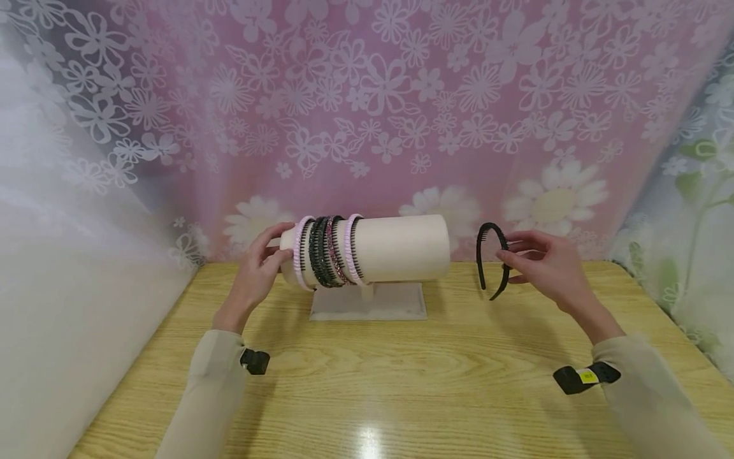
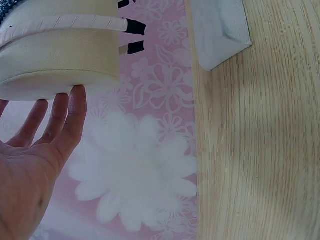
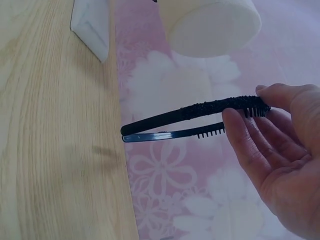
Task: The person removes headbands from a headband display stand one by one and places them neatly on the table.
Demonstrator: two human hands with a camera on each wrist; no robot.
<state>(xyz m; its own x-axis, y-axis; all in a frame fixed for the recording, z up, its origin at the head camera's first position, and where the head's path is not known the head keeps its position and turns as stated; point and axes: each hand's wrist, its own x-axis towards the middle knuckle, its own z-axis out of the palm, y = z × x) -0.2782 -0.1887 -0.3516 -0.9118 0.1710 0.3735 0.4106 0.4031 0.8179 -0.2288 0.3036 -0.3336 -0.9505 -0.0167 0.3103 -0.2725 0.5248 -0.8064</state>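
Note:
A cream padded display roll (image 1: 401, 247) lies level on a stand. Its left part carries two pale pink headbands, one at each side of dark green glittery headbands (image 1: 322, 252) and a pink-and-black glittery one (image 1: 334, 248). My left hand (image 1: 258, 271) is at the roll's left end, fingertips touching the end face (image 2: 35, 87) in the left wrist view. Right of the roll, my right hand (image 1: 541, 264) pinches a black toothed headband (image 1: 480, 255) between thumb and fingers. It is held upright, tips downward; the right wrist view shows its rough, glittery upper part (image 3: 215, 107).
The roll's white marbled base (image 1: 367, 309) stands on a wood-grain table (image 1: 367, 370) near its back edge. Behind hangs a pink flowered curtain (image 1: 355, 95), with pale sheets at both sides. A black strapped device (image 1: 573, 379) sits on the right wrist.

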